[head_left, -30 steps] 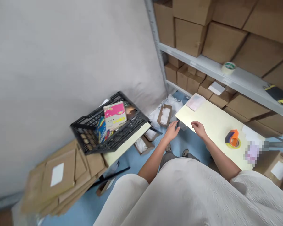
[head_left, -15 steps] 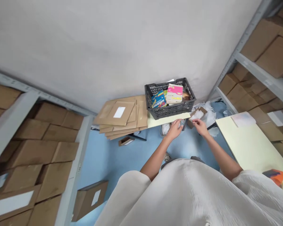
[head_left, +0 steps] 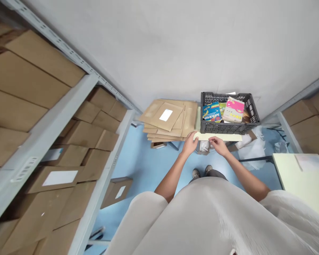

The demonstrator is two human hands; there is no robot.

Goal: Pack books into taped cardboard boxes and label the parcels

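Observation:
My left hand point(head_left: 190, 143) is at the front edge of the narrow cream table point(head_left: 218, 136), beside the near right corner of a stack of brown cardboard mailers point(head_left: 172, 124). Its thumb stands apart from the fingers, and nothing shows in it. My right hand point(head_left: 219, 146) hovers in front of the same edge, fingers loosely bent, with no object visible in them. Behind it on the table sits a black plastic crate point(head_left: 230, 128). Inside lie a blue book point(head_left: 212, 112) and a pink and white book point(head_left: 234, 109), with other items partly hidden beneath.
Shelves packed with cardboard boxes point(head_left: 69, 136) rise on the left, and more boxes point(head_left: 305, 106) fill the right shelf. A second cream table point(head_left: 295, 180) stands at right. Under the front table are an open carton point(head_left: 251, 136) and white wrapping point(head_left: 257, 145). A box point(head_left: 117, 191) rests low at left.
My view has turned left, so the table, crate and mailers appear further right. My hands have shifted left relative to the crate, toward the mailer stack.

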